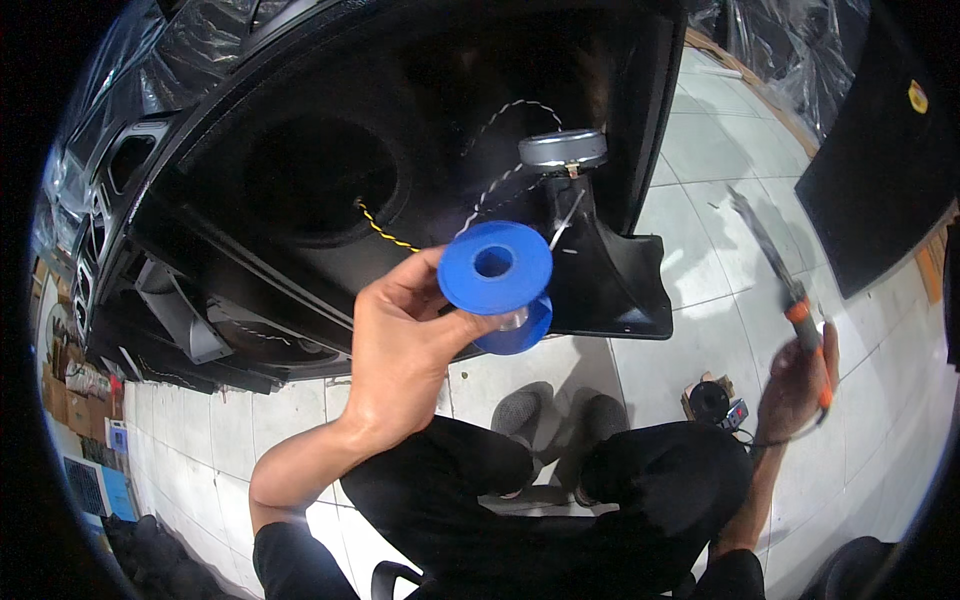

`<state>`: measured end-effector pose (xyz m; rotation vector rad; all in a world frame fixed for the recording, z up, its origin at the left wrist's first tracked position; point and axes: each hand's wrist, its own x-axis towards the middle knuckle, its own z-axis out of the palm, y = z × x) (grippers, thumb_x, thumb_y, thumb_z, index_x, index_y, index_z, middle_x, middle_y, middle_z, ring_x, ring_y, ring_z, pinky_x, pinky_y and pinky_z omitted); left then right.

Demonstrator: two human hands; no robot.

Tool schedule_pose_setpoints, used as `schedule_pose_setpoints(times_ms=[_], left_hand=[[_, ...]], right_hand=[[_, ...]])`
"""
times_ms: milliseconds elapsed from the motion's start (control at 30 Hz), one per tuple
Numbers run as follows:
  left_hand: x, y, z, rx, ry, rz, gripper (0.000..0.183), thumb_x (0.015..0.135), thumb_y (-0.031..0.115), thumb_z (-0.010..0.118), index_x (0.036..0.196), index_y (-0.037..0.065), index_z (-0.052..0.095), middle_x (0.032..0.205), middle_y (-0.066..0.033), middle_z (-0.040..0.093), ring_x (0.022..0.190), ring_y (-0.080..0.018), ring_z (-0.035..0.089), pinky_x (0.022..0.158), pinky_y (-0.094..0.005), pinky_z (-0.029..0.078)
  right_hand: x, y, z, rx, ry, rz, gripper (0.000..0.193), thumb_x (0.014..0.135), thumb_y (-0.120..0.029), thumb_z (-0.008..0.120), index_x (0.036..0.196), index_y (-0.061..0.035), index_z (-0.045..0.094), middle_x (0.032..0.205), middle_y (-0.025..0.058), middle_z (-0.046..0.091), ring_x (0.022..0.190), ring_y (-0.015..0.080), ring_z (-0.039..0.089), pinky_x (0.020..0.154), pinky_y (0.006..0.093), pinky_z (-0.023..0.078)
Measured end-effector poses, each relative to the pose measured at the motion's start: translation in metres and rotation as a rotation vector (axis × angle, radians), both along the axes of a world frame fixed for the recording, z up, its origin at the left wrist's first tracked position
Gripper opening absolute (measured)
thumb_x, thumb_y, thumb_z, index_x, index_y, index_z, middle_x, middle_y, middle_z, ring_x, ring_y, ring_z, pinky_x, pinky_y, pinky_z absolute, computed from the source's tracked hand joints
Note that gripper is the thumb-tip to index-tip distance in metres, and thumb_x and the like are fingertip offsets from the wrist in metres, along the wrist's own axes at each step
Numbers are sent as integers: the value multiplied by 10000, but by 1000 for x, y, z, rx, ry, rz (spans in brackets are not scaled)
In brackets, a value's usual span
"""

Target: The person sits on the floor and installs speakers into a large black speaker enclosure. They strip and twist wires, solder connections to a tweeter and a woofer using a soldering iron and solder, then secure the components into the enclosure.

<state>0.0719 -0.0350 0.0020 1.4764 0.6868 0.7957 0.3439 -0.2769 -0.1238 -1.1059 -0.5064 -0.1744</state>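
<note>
Two bare hands are kept busy, apart from each other, over a tiled floor (690, 210). By the left hand (400, 335) a blue spool (498, 292) is held, pinched between thumb and fingers in front of the black cabinet (460, 60). By the right hand (795, 385) the orange handle of a soldering iron (798, 308) is gripped, well out to the right; its dark tip is pointed up and away, over the tiles, and nothing is touched by it. A grey round driver (563, 152) is seated on a black flared piece (620, 275) beyond the spool, with a small metal tab on its near side and a black-and-white twisted wire (486, 190) run up to it. Beside the spool a thin pale strand (568, 222) is angled toward the tab; whether it is fed from the spool, or touches the tab, cannot be told. From these signs, the step in hand is judged to be the readying of a soldered joint at the driver. For that, the iron's tip would need to be brought across to the tab, with the strand held steady against it and the wire kept clear of the hot shaft.
</note>
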Motion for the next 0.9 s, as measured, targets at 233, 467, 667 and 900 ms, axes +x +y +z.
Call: schedule_pose_setpoints(times_ms=[233,467,667,900], left_hand=[[10,0,0,-97,-2,35,417,772,-21,812,1160,-34,659,1065,-131,726,998,-193,701,968,-379,553],[14,6,-4,-72,27,47,420,767,-15,816,1153,-49,655,1049,-141,728,967,-191,706,954,-365,553],[16,7,-7,-67,31,65,416,775,-6,813,1154,-54,649,1053,-151,724,971,-208,709,947,-374,557],[16,11,-9,-79,51,54,441,773,11,823,1169,-51,638,1080,-163,717,992,-219,706,960,-400,554]], right_hand=[[13,70,-15,141,10,525,480,931,-275,627,1223,105,588,818,135,618,637,190,548,561,324,429],[21,86,-12,121,-70,652,400,940,-207,578,1245,48,616,889,132,616,725,207,541,626,345,420],[24,94,-7,99,-33,708,413,906,-160,571,1256,51,626,878,135,619,727,211,540,635,348,416],[26,98,-9,78,-17,718,422,896,-179,615,1241,63,633,908,165,639,753,226,576,633,357,438]])
